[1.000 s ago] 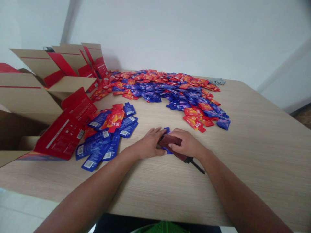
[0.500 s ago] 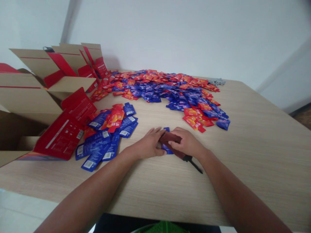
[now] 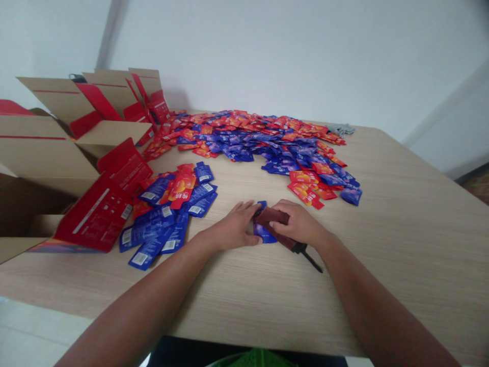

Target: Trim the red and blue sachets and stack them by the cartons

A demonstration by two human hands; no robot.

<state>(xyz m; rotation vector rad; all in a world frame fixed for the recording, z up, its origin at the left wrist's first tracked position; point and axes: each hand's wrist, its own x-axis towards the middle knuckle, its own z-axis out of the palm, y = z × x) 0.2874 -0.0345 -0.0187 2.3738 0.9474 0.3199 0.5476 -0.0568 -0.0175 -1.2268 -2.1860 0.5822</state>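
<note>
My left hand lies on the wooden table with its fingers resting on a small blue sachet, pinning it down. My right hand is closed round a dark red tool with a black end sticking out behind the wrist. The tool's front sits on the blue sachet between both hands. A small heap of blue and red sachets lies just left of my left hand.
A large spread of red and blue sachets covers the far middle of the table. Open cardboard boxes with red flaps stand along the left edge. A grey cloth lies at the far end near the wall.
My right hand and the dark red tool have shifted slightly to the right, uncovering more of the blue sachet. The left hand has stayed in place.
</note>
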